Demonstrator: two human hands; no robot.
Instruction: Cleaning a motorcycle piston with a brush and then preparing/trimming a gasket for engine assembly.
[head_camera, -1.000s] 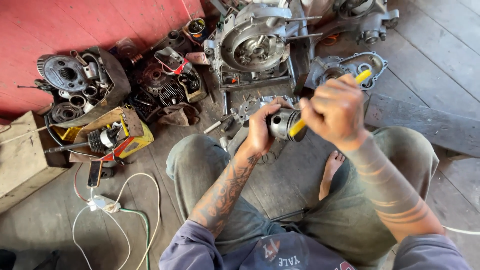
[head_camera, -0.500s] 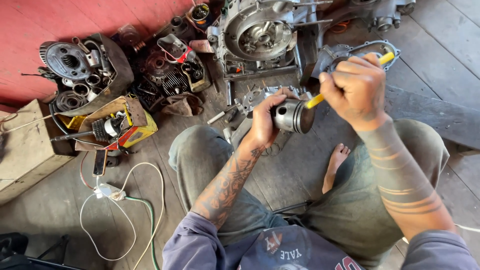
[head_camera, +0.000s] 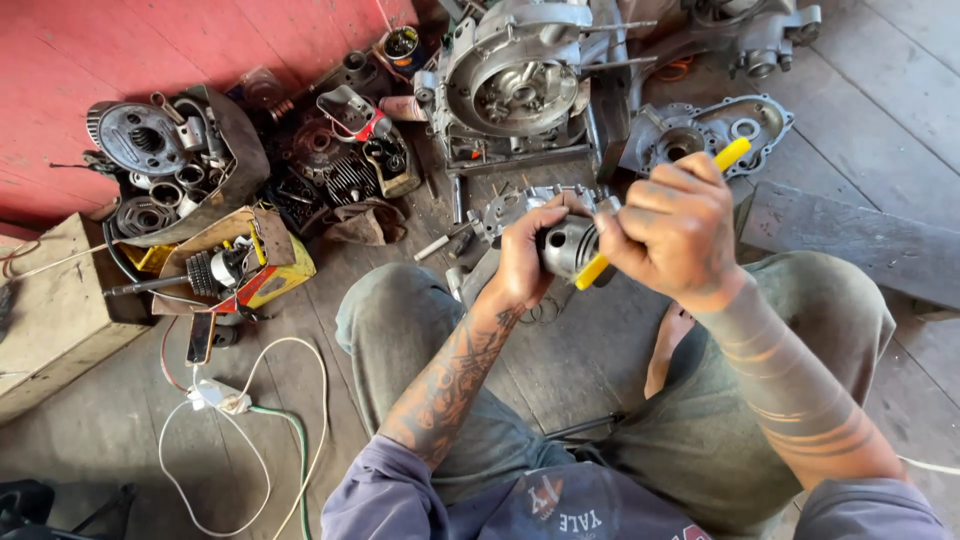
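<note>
Bare grey metal fills my left hand (head_camera: 528, 258): a piston (head_camera: 570, 245), held sideways out over my knees, with its wrist-pin hole showing as a dark round opening on the side facing me. My left fingers are curled around the skirt from behind and below, closed on it firmly. My right hand (head_camera: 675, 230) is fisted around a yellow-handled tool (head_camera: 733, 153); one yellow end sticks up past my knuckles and the other end comes out at the bottom, right against the piston's flank (head_camera: 590, 272). I cannot tell what kind of tip it has, since my hand and the piston hide it. I judge the piston stiff and solid, fairly light for its bulk as cast alloy tends to be, and probably slick with oil film, so the cupped grip round the skirt seems the right hold, with my thumb near the pin boss to stop it rolling. The crown edge and ring area look like the parts to keep the tool from gouging. Just beyond my hands on the plank floor stands the engine crankcase (head_camera: 515, 85), with a loose side cover (head_camera: 705, 130) beyond my right hand. Further off to my left sit a cylinder head (head_camera: 345, 180) and a worn tub of gears and parts (head_camera: 175, 165).
</note>
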